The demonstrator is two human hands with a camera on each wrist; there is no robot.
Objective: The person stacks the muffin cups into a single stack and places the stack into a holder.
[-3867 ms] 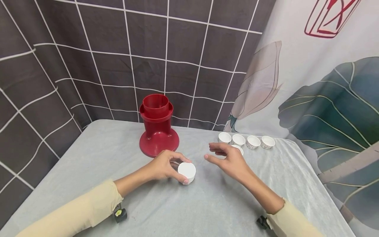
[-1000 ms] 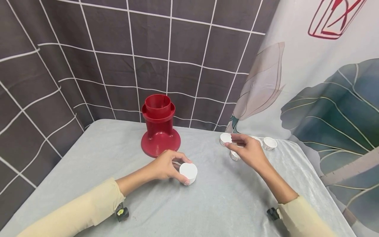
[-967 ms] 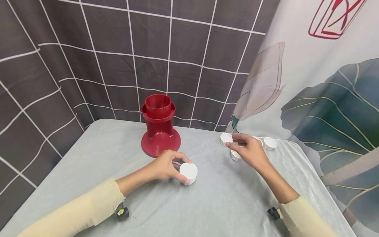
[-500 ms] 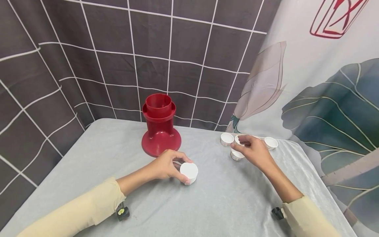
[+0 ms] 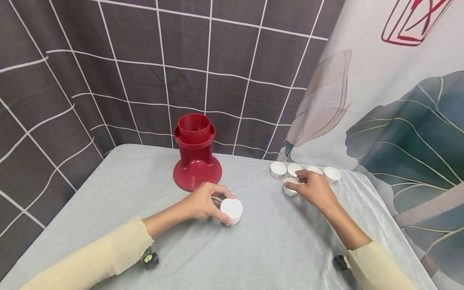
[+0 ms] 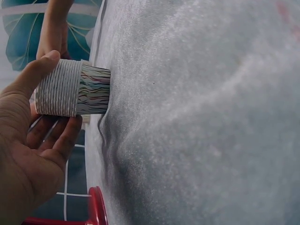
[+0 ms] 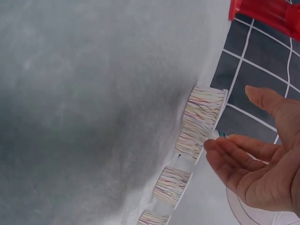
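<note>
My left hand (image 5: 204, 203) grips a stack of nested white paper baking cups (image 6: 61, 89) standing on the table, thumb on one side and fingers on the other. In the left wrist view the lowest cup's wall shows coloured wavy lines. My right hand (image 5: 317, 189) reaches over the front single baking cup (image 5: 288, 188) at the right, thumb and fingers apart. Its thumb overlaps this cup's rim in the head view. In the right wrist view the right hand's fingers (image 7: 229, 159) are slightly bent beside the cups' rims, with nothing between them and the thumb.
Behind the right hand, several more baking cups (image 5: 278, 170) stand in a row near the table's back edge. A red plastic stand (image 5: 197, 169) with a wide round base and tube-like top stands behind the left hand. Grey cloth (image 5: 253, 249) covers the table; a tile-patterned curtain (image 5: 145, 80) hangs behind.
My right hand has moved from mid-table toward the row of cups, then slightly right, over the front cup. My left hand keeps its grip on the stack in the same place.
</note>
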